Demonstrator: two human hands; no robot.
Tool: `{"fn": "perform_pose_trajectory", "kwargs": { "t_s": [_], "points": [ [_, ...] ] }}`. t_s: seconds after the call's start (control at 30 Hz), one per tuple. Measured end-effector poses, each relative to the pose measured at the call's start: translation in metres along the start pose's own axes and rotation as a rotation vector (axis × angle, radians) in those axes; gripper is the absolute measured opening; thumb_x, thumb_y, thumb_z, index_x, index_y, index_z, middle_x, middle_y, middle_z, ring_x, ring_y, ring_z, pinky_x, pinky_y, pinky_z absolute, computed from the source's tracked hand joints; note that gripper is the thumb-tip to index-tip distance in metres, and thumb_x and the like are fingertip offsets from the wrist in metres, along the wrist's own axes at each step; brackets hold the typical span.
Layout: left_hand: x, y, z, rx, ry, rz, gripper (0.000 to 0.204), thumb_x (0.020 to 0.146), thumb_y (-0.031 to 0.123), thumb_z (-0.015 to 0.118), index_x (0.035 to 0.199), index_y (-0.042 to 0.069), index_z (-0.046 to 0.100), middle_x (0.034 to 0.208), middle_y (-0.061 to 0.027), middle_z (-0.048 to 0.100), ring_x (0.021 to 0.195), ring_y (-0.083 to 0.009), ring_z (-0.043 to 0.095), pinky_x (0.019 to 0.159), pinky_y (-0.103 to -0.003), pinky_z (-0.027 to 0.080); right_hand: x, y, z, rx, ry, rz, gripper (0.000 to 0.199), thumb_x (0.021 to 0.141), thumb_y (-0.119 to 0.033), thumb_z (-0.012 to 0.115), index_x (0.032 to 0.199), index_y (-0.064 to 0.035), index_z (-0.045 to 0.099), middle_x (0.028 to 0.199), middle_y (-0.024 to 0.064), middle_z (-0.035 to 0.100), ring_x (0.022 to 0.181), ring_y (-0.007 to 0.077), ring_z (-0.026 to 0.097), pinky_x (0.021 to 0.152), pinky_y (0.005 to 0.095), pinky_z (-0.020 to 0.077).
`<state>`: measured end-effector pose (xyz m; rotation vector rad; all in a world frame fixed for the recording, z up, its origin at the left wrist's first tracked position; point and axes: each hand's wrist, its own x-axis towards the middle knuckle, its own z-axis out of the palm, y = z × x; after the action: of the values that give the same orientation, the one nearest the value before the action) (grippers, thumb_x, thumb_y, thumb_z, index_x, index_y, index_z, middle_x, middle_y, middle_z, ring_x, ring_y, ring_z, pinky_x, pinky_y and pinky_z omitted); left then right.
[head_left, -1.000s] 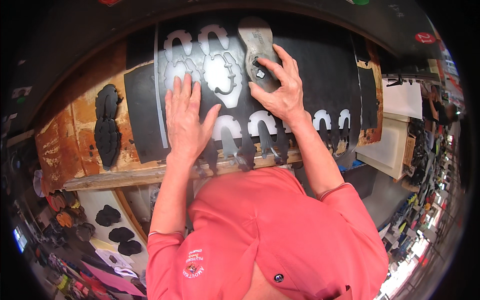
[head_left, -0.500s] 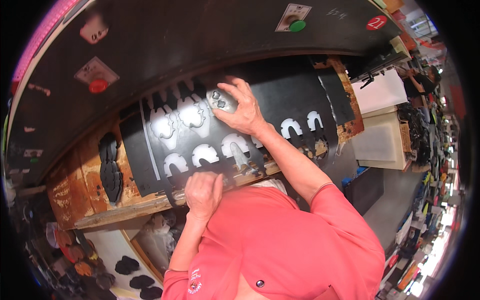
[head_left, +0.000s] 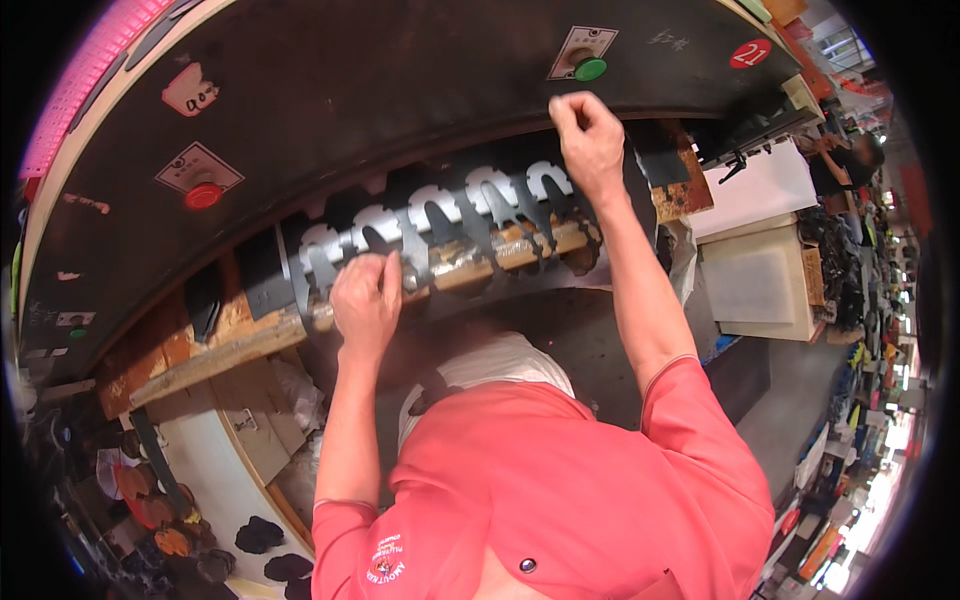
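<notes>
My right hand [head_left: 592, 145] is raised at the front of the dark press beam [head_left: 430, 85], just below a green push button [head_left: 590, 68]. Its fingers are curled in, with nothing visible in them; whether it touches the beam I cannot tell. My left hand [head_left: 365, 305] is closed at the near edge of a black sheet [head_left: 268, 285]; what its fingers hold, if anything, is hidden. White arch-shaped cut-outs [head_left: 432, 208] run in a row along the sheet, and narrow black strips [head_left: 482, 235] hang between them over the wooden table edge [head_left: 250, 345]. The beam hides the sheet's far part.
A red push button [head_left: 204, 194] sits on the beam at the left. On the right stands a pale box-like cabinet [head_left: 755, 285]. Dark cut pieces [head_left: 260, 535] lie on a white board at lower left. Another person [head_left: 855, 165] is far off at right.
My right hand has left the metal cutting die and risen right toward the green button; the die is now out of sight. My left hand has shifted up and left. The beam now covers more sheet.
</notes>
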<state>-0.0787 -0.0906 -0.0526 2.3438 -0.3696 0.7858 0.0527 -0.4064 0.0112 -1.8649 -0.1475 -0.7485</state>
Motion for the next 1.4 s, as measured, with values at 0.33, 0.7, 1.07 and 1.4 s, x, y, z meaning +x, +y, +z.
{"fn": "perform_pose_trajectory", "kwargs": {
  "t_s": [0.33, 0.7, 1.07, 1.4],
  "points": [
    [0.000, -0.006, 0.000, 0.029, 0.056, 0.054, 0.028, 0.095, 0.023, 0.071, 0.073, 0.006, 0.065, 0.075, -0.0141, 0.068, 0.072, -0.0372, 0.068, 0.068, -0.050, 0.053, -0.127, 0.038, -0.004, -0.337, -0.051, 0.069, 0.014, 0.101, -0.014, 0.071, 0.092, -0.0024, 0.072, 0.073, -0.0020, 0.055, 0.073, 0.0060, 0.051, 0.067, 0.0263, 0.0467],
    [-0.006, -0.006, 0.033, 0.001, 0.037, -0.077, 0.026, 0.089, 0.030, 0.076, 0.075, 0.009, 0.070, 0.076, -0.0103, 0.070, 0.081, -0.0315, 0.070, 0.078, -0.045, 0.052, -0.111, 0.100, -0.025, -0.597, -0.138, 0.044, 0.037, 0.105, -0.040, 0.069, 0.101, -0.0035, 0.074, 0.079, 0.0056, 0.065, 0.074, 0.0156, 0.056, 0.072, 0.0352, 0.0494],
    [-0.012, -0.001, 0.036, -0.016, 0.132, -0.140, 0.025, 0.086, 0.028, 0.075, 0.075, 0.006, 0.067, 0.078, -0.0106, 0.066, 0.085, -0.0311, 0.065, 0.083, -0.044, 0.047, -0.080, 0.084, -0.037, -0.430, -0.270, 0.080, 0.040, 0.105, -0.037, 0.069, 0.113, 0.0011, 0.077, 0.102, 0.0111, 0.078, 0.094, 0.0224, 0.068, 0.090, 0.0365, 0.0525],
    [-0.015, 0.028, 0.005, -0.048, 0.135, -0.228, 0.031, 0.086, 0.030, 0.077, 0.072, 0.006, 0.064, 0.075, -0.0105, 0.064, 0.082, -0.0317, 0.065, 0.079, -0.044, 0.047, -0.003, 0.064, 0.042, -0.159, -0.528, 0.034, 0.053, 0.104, -0.030, 0.075, 0.141, 0.0061, 0.064, 0.130, 0.0172, 0.071, 0.115, 0.0235, 0.067, 0.104, 0.0355, 0.0514]
  ]
}}
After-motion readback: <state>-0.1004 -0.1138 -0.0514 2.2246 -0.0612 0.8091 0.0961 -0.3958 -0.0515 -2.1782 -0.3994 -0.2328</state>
